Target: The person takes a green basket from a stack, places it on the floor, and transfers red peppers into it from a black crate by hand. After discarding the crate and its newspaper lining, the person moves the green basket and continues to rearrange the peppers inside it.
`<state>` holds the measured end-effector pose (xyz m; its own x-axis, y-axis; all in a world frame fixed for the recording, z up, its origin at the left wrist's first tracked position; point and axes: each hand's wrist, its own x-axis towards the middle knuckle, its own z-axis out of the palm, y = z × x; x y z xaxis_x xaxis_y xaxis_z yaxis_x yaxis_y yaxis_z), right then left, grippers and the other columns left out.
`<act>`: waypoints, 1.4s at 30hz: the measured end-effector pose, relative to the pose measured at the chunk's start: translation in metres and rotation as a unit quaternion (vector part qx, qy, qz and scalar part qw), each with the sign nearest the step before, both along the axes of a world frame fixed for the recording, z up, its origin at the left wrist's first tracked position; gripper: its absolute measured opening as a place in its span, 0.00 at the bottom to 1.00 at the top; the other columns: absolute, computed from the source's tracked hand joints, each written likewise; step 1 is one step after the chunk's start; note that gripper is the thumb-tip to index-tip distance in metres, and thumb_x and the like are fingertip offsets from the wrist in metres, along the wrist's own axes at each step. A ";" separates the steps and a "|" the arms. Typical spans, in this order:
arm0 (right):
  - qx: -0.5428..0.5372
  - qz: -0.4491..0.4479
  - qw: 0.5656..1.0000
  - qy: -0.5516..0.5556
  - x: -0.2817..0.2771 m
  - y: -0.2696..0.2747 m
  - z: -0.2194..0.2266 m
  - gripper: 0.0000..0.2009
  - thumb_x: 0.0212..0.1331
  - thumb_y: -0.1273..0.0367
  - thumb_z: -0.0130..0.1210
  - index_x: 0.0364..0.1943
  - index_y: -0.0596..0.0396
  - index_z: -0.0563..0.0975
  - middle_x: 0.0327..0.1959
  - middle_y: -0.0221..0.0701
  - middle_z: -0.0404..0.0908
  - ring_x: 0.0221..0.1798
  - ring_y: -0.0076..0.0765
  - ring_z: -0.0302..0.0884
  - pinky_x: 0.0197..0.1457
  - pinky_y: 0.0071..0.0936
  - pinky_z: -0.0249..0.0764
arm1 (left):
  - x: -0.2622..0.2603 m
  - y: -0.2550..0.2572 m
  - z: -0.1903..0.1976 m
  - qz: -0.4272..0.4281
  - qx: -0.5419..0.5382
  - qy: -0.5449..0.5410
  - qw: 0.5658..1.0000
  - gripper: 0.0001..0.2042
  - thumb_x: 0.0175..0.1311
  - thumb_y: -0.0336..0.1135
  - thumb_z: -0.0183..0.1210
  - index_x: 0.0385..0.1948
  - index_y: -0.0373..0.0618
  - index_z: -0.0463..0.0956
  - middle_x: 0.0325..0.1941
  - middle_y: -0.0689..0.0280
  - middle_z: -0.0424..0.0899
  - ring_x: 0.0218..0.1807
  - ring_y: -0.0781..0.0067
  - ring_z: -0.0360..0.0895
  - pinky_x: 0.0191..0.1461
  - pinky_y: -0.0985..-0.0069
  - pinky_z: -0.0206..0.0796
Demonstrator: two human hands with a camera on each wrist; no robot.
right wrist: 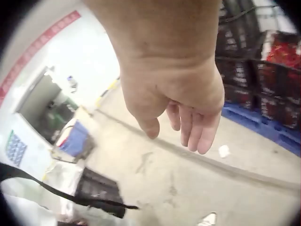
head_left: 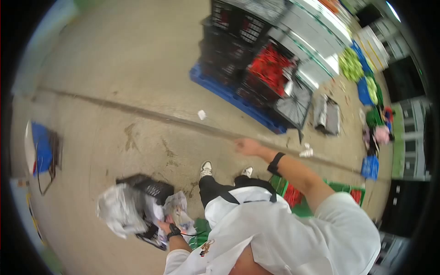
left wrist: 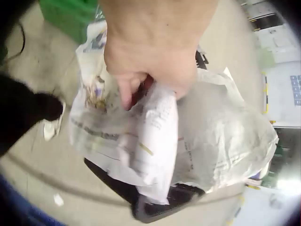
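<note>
Your left hand (left wrist: 150,56) grips a bundle of crumpled newspaper (left wrist: 155,141); the fingers curl round the top of the sheets and pinch them together, as the left wrist view shows plainly. The paper hangs below your fist in loose, creased folds. In the head view the same hand (head_left: 166,226) sits low at your left side, with the newspaper (head_left: 120,210) spreading out to the left of it. A black crate (head_left: 147,188) is right behind the paper and partly covered by it; whether your fingers also hold the crate's edge, you cannot tell from these views.

Your right hand (right wrist: 181,108) holds nothing. Its fingers (right wrist: 200,136) hang straight and relaxed, close together, above the bare concrete floor (right wrist: 188,179). In the head view that hand (head_left: 247,146) is stretched forward and out at arm's length, well apart from the left hand, with a black wristband (head_left: 275,163) on the forearm.

Ahead of you stands a stack of black crates (head_left: 238,50) on a blue pallet (head_left: 229,94), some filled with red produce (head_left: 270,68). A small white scrap (head_left: 201,114) lies on the floor between you and the pallet. Green crates (head_left: 330,190) with red contents stand just beside your right leg.
</note>
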<state>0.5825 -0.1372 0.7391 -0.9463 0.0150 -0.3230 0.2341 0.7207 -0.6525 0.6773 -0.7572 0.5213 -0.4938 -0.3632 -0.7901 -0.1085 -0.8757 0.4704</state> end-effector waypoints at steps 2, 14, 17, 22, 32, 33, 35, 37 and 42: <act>0.046 -0.149 0.988 -0.008 0.037 0.051 0.000 0.21 0.48 0.59 0.56 0.47 0.54 0.79 0.43 0.46 0.81 0.47 0.51 0.78 0.52 0.40 0.73 | -0.012 -0.009 0.013 -0.097 -0.064 -0.054 0.992 0.34 0.60 0.57 0.52 0.64 0.47 0.56 0.66 0.53 0.61 0.63 0.52 0.65 0.64 0.51 0.62; -0.291 -0.668 0.674 -0.120 0.295 0.052 -0.064 0.16 0.54 0.69 0.57 0.48 0.58 0.74 0.31 0.28 0.79 0.28 0.24 0.77 0.28 0.24 0.74 | -0.314 0.215 0.070 -0.674 -0.273 -0.057 0.684 0.23 0.67 0.40 0.48 0.59 0.35 0.63 0.54 0.51 0.76 0.55 0.57 0.74 0.57 0.64 0.68; -0.337 -0.709 0.610 -0.105 0.353 0.007 -0.090 0.16 0.55 0.67 0.57 0.48 0.57 0.74 0.31 0.28 0.79 0.29 0.24 0.77 0.29 0.25 0.75 | -0.344 0.339 0.127 -0.729 -0.319 0.040 0.605 0.23 0.67 0.39 0.50 0.58 0.33 0.63 0.52 0.50 0.76 0.54 0.59 0.75 0.57 0.65 0.68; -0.383 -0.797 0.457 -0.098 0.428 -0.057 -0.134 0.15 0.57 0.66 0.56 0.47 0.54 0.75 0.30 0.26 0.79 0.30 0.26 0.78 0.30 0.27 0.75 | -0.324 0.508 0.149 -0.807 -0.310 0.088 0.495 0.20 0.65 0.39 0.54 0.53 0.37 0.67 0.48 0.55 0.78 0.48 0.63 0.78 0.50 0.67 0.73; -0.417 -0.847 0.323 -0.072 0.446 -0.037 -0.176 0.12 0.58 0.65 0.54 0.44 0.52 0.76 0.30 0.26 0.79 0.31 0.26 0.78 0.33 0.30 0.76 | -0.331 0.726 0.162 -0.837 -0.377 0.110 0.381 0.23 0.62 0.48 0.56 0.51 0.39 0.69 0.44 0.61 0.77 0.45 0.66 0.76 0.46 0.64 0.74; -0.411 -0.849 0.326 -0.061 0.433 -0.003 -0.171 0.13 0.58 0.64 0.55 0.46 0.52 0.76 0.31 0.26 0.80 0.32 0.26 0.79 0.34 0.28 0.76 | -0.347 0.743 0.160 -0.825 -0.403 0.115 0.379 0.25 0.61 0.49 0.57 0.52 0.39 0.68 0.43 0.61 0.76 0.44 0.66 0.75 0.46 0.64 0.74; -0.400 -0.824 0.402 -0.022 0.400 0.080 -0.163 0.15 0.58 0.65 0.55 0.49 0.53 0.75 0.34 0.26 0.81 0.32 0.23 0.78 0.32 0.24 0.76 | -0.379 0.775 0.153 -0.810 -0.417 0.102 0.399 0.28 0.59 0.50 0.59 0.53 0.37 0.68 0.42 0.61 0.75 0.44 0.65 0.74 0.44 0.63 0.73; -0.388 -0.792 0.471 0.036 0.352 0.176 -0.165 0.15 0.59 0.68 0.55 0.50 0.54 0.74 0.35 0.27 0.81 0.32 0.21 0.77 0.29 0.21 0.75 | -0.413 0.808 0.153 -0.774 -0.460 0.090 0.426 0.29 0.58 0.52 0.60 0.53 0.37 0.68 0.44 0.59 0.74 0.46 0.62 0.74 0.46 0.62 0.73; -0.352 -0.687 0.625 0.118 0.155 0.428 -0.126 0.27 0.54 0.62 0.62 0.57 0.58 0.71 0.39 0.29 0.79 0.39 0.23 0.75 0.37 0.21 0.71 | -0.520 0.869 0.095 -0.758 -0.457 0.041 0.463 0.25 0.58 0.52 0.60 0.45 0.38 0.71 0.38 0.58 0.73 0.42 0.60 0.73 0.48 0.61 0.73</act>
